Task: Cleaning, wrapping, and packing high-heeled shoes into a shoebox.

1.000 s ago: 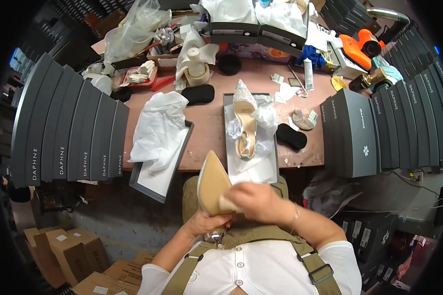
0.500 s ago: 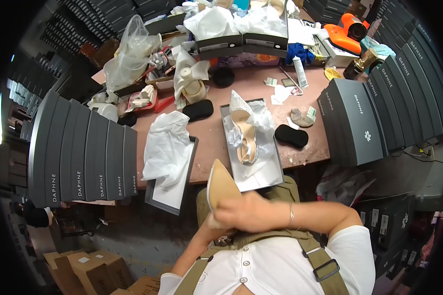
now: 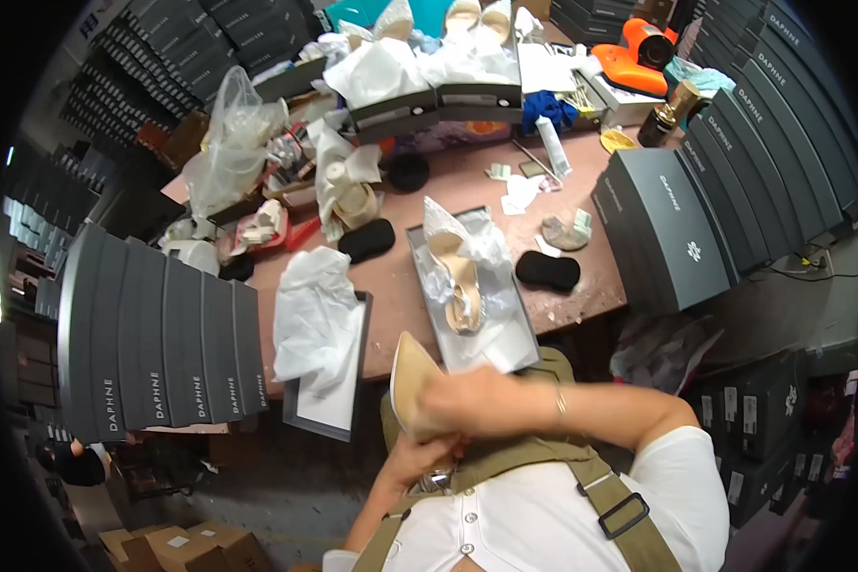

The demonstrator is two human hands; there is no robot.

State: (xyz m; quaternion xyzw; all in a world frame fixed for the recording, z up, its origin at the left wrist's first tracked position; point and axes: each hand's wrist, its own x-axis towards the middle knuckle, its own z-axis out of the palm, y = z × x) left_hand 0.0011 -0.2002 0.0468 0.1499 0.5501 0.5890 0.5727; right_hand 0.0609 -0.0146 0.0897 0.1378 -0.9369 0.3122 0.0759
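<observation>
A pointed shoe (image 3: 409, 372) is held low in front of me, its tan sole facing up and its toe pointing away. My left hand (image 3: 423, 458) grips it from below near the rear part. My right hand (image 3: 472, 398) lies across the sole, curled and blurred; whatever its fingers hold is hidden. Just beyond, an open shoe box (image 3: 507, 334) rests at the table edge. In it lies a matching sparkly shoe (image 3: 463, 276) with a beige insole, among white tissue paper.
Grey box stacks flank me at left (image 3: 186, 334) and right (image 3: 672, 229). A box lid (image 3: 338, 405) with crumpled tissue (image 3: 315, 310) overhangs the front edge. Black oval pads (image 3: 547, 272) lie on the pink table (image 3: 400, 214). Farther back are more shoe boxes (image 3: 477, 100) and an orange heat-gun-like tool (image 3: 634, 67).
The whole view has shifted slightly. My right hand keeps moving across the shoe's sole, while my left hand still holds the shoe in nearly the same place.
</observation>
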